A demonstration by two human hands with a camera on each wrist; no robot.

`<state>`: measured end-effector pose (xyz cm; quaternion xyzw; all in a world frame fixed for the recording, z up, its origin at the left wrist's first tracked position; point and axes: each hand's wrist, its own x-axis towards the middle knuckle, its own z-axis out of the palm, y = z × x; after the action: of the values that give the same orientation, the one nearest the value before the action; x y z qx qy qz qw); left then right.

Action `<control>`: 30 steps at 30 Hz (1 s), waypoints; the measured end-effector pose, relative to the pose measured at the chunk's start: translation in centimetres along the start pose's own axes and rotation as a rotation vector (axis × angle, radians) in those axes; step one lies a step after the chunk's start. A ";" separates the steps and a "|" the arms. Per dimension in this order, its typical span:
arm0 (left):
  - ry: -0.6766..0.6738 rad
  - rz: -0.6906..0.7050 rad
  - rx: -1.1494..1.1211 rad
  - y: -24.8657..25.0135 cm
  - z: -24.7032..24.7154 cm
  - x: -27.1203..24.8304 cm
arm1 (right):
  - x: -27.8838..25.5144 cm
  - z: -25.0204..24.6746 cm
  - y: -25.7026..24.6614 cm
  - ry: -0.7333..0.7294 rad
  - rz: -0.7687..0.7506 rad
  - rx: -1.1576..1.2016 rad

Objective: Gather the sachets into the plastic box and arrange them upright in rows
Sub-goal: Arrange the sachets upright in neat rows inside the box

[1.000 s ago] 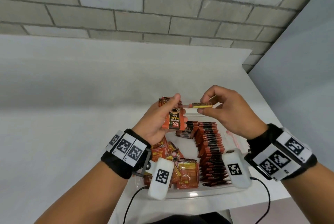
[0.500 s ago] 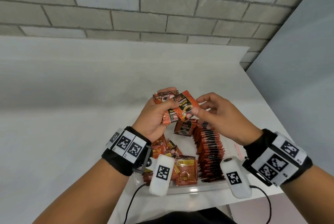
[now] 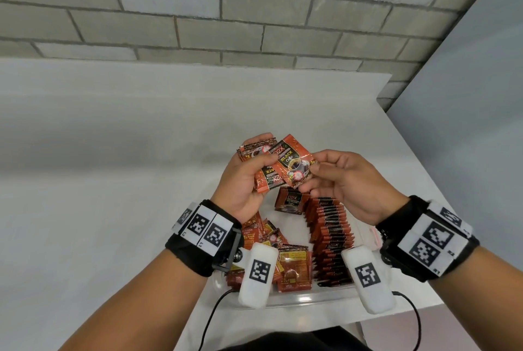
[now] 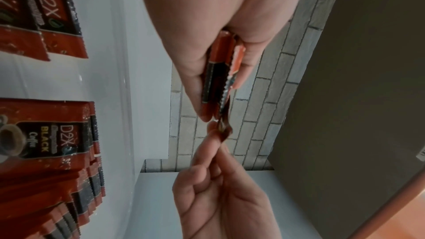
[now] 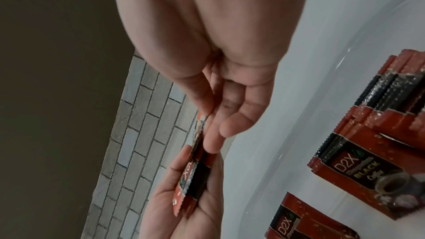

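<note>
Small stack point(image 3: 261, 165) of sachets gripped in left hand point(image 3: 240, 183), held above box point(image 3: 297, 301) for squaring. Top sachet point(image 3: 293, 165) pinched at edge by right hand point(image 3: 348, 183), probably for aligning. Upright row point(image 3: 329, 237) along box right side; loose sachets point(image 3: 283, 260) at near left corner.

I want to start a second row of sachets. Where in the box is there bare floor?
Bare floor in the plastic box runs as a strip between the upright row and the loose pile, widening toward the far end beside one leaning sachet. The near-left corner is crowded with the pile.
</note>
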<state>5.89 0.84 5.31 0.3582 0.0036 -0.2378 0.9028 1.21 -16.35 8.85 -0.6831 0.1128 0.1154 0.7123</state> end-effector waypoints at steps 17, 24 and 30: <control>0.014 0.034 0.047 0.0 -0.7 0.6 | 1.4 1.1 0.8 -0.056 0.044 0.006; 0.019 -0.006 0.105 -0.3 -1.2 0.9 | 1.1 1.3 1.5 -0.024 -0.098 -0.362; -0.044 -0.021 0.291 0.4 -1.5 1.1 | 1.7 -0.1 -0.6 0.119 -0.219 -0.700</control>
<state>7.31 1.64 4.24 0.4802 -0.0470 -0.2529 0.8386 2.97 -16.49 8.91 -0.8990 0.0341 0.0301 0.4357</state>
